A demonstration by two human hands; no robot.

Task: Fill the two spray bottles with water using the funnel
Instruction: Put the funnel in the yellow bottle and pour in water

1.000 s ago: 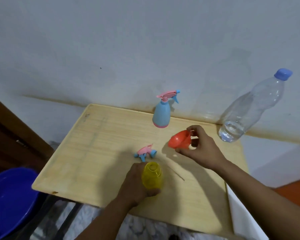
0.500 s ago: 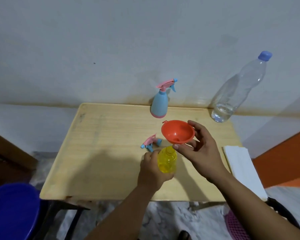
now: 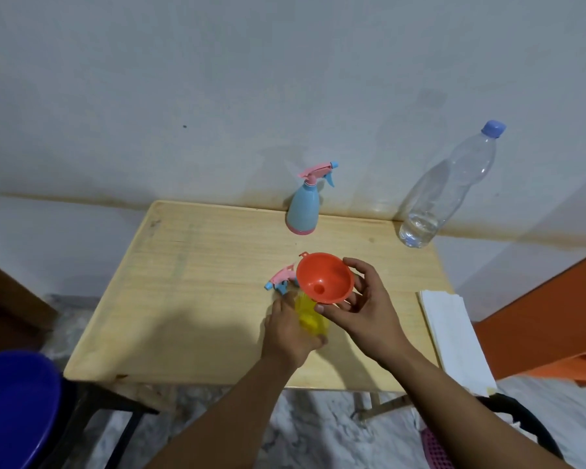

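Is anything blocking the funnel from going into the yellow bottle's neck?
Nothing visible does. The right hand holds the orange funnel right over the yellow bottle, gripped by the left hand. Its spray head lies off on the table.

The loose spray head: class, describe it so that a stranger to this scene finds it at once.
Start at the wooden table and go to the orange funnel near its middle. The loose spray head lies flat just left of the funnel, pink with blue tips. Unlike the head on the blue spray bottle at the back, it is on no bottle.
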